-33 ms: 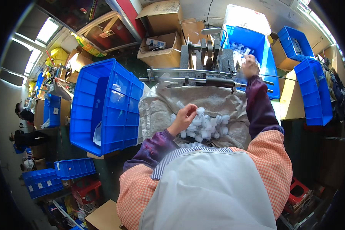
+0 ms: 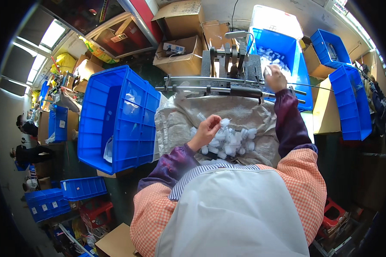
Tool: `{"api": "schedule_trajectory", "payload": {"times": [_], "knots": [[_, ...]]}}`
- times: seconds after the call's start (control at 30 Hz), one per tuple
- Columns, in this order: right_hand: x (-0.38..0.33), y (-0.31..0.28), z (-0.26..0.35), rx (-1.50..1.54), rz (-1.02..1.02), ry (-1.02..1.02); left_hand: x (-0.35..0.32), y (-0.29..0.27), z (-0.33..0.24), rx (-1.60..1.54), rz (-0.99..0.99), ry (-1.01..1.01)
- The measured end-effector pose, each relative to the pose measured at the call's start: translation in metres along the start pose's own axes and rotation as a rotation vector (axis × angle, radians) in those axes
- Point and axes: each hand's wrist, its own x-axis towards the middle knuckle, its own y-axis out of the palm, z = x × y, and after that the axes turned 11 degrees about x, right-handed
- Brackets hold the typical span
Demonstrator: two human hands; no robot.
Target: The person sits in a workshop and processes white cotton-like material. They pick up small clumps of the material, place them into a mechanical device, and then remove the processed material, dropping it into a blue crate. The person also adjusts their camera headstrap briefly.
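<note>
My left hand [image 2: 206,132] is closed in a pinch on a small white tufted piece [image 2: 225,122]. It hovers over a heap of similar white tufted pieces [image 2: 231,144] lying on a grey woven sack [image 2: 171,120] in front of me. Farther off to the right, my right hand [image 2: 277,79] is curled at the near side of a blue bin [image 2: 302,73]. Loose white cylindrical pieces [image 2: 272,55] lie inside that bin. Something pale shows at the right fingertips, too blurred to name. Just left of this hand is a metal bench fixture [image 2: 210,70] with horizontal rods.
A large blue crate [image 2: 135,124] stands on my left, with cardboard boxes [image 2: 178,64] behind. At the right are another blue crate [image 2: 351,103] and a carton [image 2: 326,107]. A white lidded box [image 2: 275,20] sits behind the bin. Red stools [image 2: 98,210] flank me.
My right hand has moved a little nearer to me, out from over the white pieces in the bin. The left hand stays almost still with its piece.
</note>
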Motion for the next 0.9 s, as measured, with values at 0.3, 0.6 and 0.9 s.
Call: {"api": "schedule_trajectory", "payload": {"times": [0.3, 0.6, 0.9], "knots": [[-0.072, 0.009, 0.102, 0.775, 0.758, -0.194, 0.026, -0.002, -0.008, 0.086, -0.046, -0.047], [0.020, 0.071, 0.004, -0.103, -0.021, -0.129, 0.018, -0.041, 0.055, 1.089, -0.043, -0.228], [0.035, 0.077, 0.003, -0.099, 0.060, -0.118, 0.012, -0.040, 0.063, 0.916, -0.054, -0.175]]}}
